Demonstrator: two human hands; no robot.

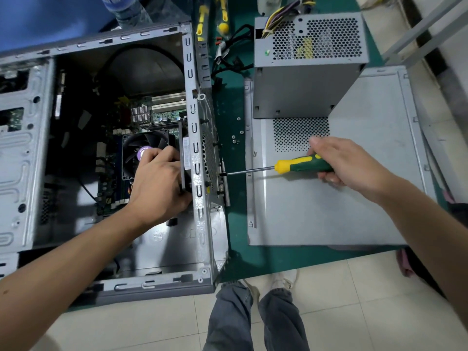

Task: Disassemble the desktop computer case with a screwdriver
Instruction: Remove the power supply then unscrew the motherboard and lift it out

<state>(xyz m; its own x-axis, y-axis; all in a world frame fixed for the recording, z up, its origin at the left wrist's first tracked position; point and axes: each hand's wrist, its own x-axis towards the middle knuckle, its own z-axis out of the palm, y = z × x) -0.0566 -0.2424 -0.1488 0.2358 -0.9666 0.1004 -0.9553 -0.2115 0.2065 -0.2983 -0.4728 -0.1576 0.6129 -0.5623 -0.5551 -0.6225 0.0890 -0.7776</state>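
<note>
Working at the rear wall of the open computer case (106, 153), which lies on its side on the green counter (236, 252). Right hand (347, 164) wraps its grip around the green-and-yellow handle of the screwdriver (291, 167); the shaft lies level and its tip meets a screw on the perforated rear panel (211, 158). Left hand (158, 184) reaches inside the case with its grip curled on the dark rear fan (184, 158), seemingly steadying it.

Done so far, judging by layout: side panel (329, 198) is off and lies flat to the right of the case; power supply (307, 64) is out and stands on that panel; several loose screws (235, 139) lie on the counter between case and panel.

Left: rear fan screws, CPU cooler fan (143, 150), motherboard (162, 115), drive cage on the far left. Roughly the middle of the job.
</note>
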